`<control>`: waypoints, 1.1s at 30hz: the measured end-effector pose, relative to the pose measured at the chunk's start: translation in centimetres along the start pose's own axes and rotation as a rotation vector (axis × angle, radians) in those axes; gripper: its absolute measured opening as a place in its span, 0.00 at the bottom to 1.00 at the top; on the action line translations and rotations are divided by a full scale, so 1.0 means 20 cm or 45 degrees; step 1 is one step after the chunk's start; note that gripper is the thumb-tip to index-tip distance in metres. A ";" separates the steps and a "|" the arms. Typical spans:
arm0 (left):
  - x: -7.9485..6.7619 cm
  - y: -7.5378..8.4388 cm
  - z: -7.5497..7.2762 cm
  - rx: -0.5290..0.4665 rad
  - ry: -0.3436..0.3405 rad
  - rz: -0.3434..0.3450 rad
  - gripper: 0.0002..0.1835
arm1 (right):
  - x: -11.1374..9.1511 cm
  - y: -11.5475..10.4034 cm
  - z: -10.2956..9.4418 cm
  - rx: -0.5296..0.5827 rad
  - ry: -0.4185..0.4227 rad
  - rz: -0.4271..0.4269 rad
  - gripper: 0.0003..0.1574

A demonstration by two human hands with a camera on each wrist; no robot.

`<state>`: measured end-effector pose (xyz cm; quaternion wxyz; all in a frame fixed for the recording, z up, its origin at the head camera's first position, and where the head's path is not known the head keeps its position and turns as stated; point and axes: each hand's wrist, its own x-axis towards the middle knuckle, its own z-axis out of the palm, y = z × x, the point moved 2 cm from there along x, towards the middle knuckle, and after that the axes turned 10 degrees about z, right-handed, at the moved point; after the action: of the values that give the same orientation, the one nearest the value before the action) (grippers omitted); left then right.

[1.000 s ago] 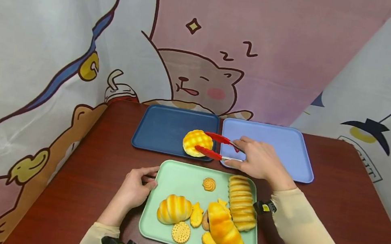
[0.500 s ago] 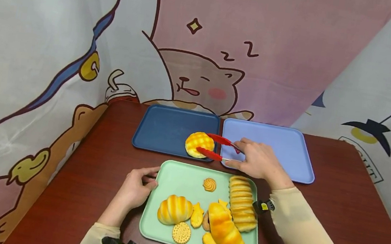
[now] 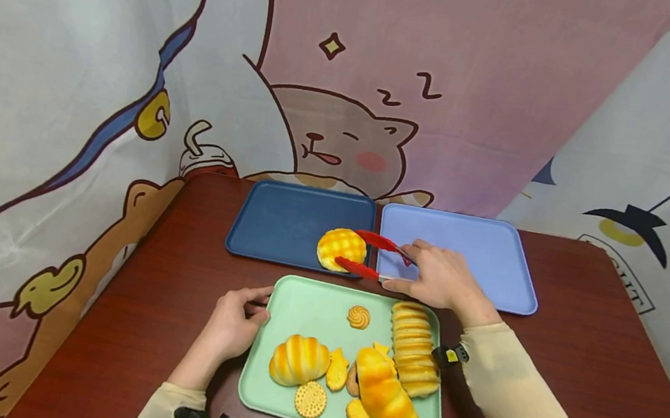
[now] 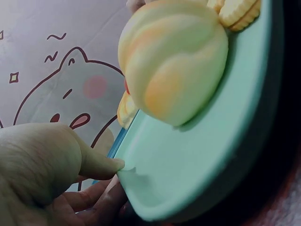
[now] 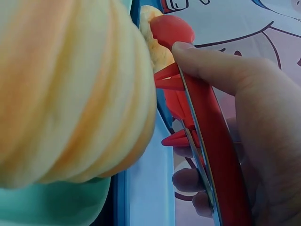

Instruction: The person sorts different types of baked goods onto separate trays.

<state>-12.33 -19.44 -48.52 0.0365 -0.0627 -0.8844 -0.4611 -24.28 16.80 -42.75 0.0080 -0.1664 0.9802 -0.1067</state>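
Observation:
In the head view, my right hand [image 3: 442, 276] holds red-tipped tongs [image 3: 376, 240]. Their tips lie at either side of a round yellow bun [image 3: 339, 248] at the front right corner of the dark blue tray [image 3: 283, 220]; I cannot tell whether they press on it. My left hand [image 3: 233, 321] pinches the left rim of the green tray [image 3: 311, 300], thumb [image 4: 110, 165] on the rim in the left wrist view. On this tray lie a striped bread roll [image 3: 300, 360], a croissant [image 3: 387, 397], a long ridged loaf [image 3: 415, 348] and several biscuits, including a swirl cookie [image 3: 358, 317].
A light blue tray [image 3: 464, 228] stands beside the dark blue one, partly beneath the right hand. Both back trays sit near the table's [image 3: 128, 309] far edge, in front of a printed cloth [image 3: 482, 81]. The ridged loaf is close under the right wrist.
The round bun and the tongs have shifted slightly right and toward me, and the tong tips look a little wider apart. My left hand and the green tray look unmoved.

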 end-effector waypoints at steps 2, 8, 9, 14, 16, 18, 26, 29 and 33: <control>0.00 0.01 0.00 0.030 0.007 0.024 0.23 | -0.01 0.00 0.00 0.001 -0.009 0.013 0.55; 0.00 0.03 0.00 0.110 0.032 0.057 0.24 | -0.05 0.02 -0.02 0.023 -0.023 0.046 0.60; 0.00 0.03 0.00 0.120 0.038 0.061 0.24 | -0.06 0.02 -0.02 0.029 -0.022 0.047 0.60; 0.00 0.03 0.01 0.137 0.064 0.091 0.23 | -0.14 0.04 -0.08 0.060 0.007 0.046 0.62; 0.00 0.03 0.01 0.144 0.070 0.094 0.23 | -0.17 0.05 -0.10 0.063 0.020 0.049 0.63; 0.01 0.03 0.01 0.149 0.074 0.098 0.23 | -0.22 0.06 -0.12 0.061 0.032 0.055 0.64; 0.01 0.04 0.02 0.156 0.078 0.125 0.23 | -0.37 0.06 -0.17 0.043 0.106 0.033 0.62; 0.01 0.04 0.01 0.158 0.083 0.135 0.23 | -0.42 0.06 -0.18 0.031 0.137 0.015 0.61; 0.01 0.04 0.01 0.156 0.087 0.139 0.22 | -0.48 0.05 -0.18 0.010 0.152 0.018 0.60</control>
<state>-12.44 -18.74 -47.91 0.0954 -0.0927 -0.9044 -0.4054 -15.81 21.61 -39.69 -0.0492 -0.1529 0.9797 -0.1202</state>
